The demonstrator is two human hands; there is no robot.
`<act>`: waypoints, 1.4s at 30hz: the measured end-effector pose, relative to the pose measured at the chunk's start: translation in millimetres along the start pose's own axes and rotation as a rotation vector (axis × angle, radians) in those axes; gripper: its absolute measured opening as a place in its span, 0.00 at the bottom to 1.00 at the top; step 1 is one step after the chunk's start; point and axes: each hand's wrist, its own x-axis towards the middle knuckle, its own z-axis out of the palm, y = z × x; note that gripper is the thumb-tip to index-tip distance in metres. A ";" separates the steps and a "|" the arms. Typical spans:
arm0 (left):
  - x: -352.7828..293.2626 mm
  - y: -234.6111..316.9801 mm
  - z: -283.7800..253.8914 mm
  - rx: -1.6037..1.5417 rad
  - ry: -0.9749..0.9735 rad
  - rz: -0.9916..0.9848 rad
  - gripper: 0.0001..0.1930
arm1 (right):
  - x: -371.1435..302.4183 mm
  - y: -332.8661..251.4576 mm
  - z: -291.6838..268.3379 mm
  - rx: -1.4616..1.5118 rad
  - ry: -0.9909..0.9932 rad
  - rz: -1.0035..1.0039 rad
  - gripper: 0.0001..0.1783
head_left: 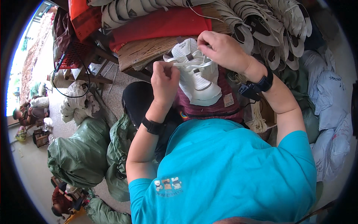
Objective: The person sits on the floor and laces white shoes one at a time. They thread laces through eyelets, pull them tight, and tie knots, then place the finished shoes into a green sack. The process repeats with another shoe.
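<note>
A white shoe upper (pixel 204 83) without a visible sole lies over my lap, its toe toward me and its tongue (pixel 185 47) toward the table. A flat white shoelace (pixel 186 64) crosses its front. At the upper's left edge, my left hand (pixel 165 81) is closed, pinching one part of the lace between thumb and finger. My right hand (pixel 223 50) is closed at the upper right of the shoe, its fingertips pinched on another stretch of lace beside the tongue. Under the upper is a dark red striped cloth (pixel 185 104).
A wooden table (pixel 140 53) is in front, bearing a red cloth (pixel 160 30) and rows of nested shoe uppers (pixel 140 9). More uppers (pixel 278 33) hang in bunches at right. Green sacks (pixel 80 153) stand left, white sacks (pixel 330 93) right. Loose laces (pixel 257 118) lie by my right side. Other people (pixel 61 199) sit far left.
</note>
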 end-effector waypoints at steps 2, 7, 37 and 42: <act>-2.4 -2.2 5.1 -0.088 0.015 -0.027 0.11 | -5.6 -0.3 2.4 -0.034 -0.014 -0.024 0.09; -6.7 0.7 11.1 -0.159 0.003 0.002 0.11 | -6.1 3.3 3.9 0.250 -0.046 0.128 0.08; 27.2 12.8 -36.3 -1.051 -0.248 -0.640 0.03 | -7.2 17.2 -22.6 0.817 -0.461 0.532 0.11; 41.2 -23.8 -85.7 -1.102 -0.009 -0.630 0.06 | -7.0 8.9 -23.0 0.788 -0.353 0.558 0.10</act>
